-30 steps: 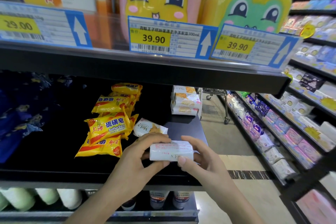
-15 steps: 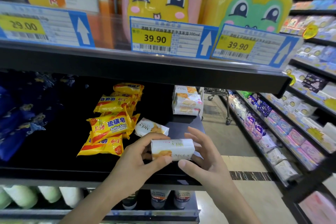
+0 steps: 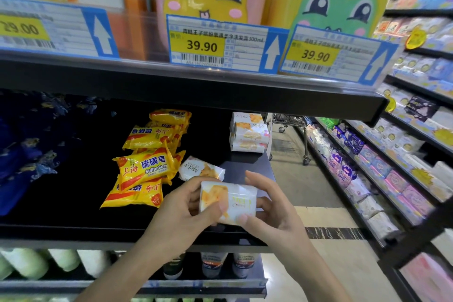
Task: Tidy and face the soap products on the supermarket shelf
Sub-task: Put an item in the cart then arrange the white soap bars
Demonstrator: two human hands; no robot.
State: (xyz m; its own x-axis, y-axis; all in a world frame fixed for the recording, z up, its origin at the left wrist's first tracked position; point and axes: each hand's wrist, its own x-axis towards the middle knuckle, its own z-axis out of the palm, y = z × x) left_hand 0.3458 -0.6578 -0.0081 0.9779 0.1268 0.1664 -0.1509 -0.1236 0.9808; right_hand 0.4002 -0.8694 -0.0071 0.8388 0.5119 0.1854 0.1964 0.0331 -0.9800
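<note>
Right now both hands are grasping a white soap packet [image 3: 229, 202] just above the front edge of the black shelf [image 3: 73, 225], the left hand [image 3: 181, 213] pinching its left end and the right hand [image 3: 272, 211] curling round its right end. Behind it, another white packet [image 3: 201, 169] is lying beside the yellow sulfur soap bags [image 3: 144, 167], and a stack of white packets [image 3: 248, 135] is sitting further back.

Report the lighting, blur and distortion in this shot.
Head view: the shelf interior is dark, with the blue packs nearly lost; the held soap bar and left price label are motion-blurred; wide-angle bending curves the right-hand aisle shelves.
</note>
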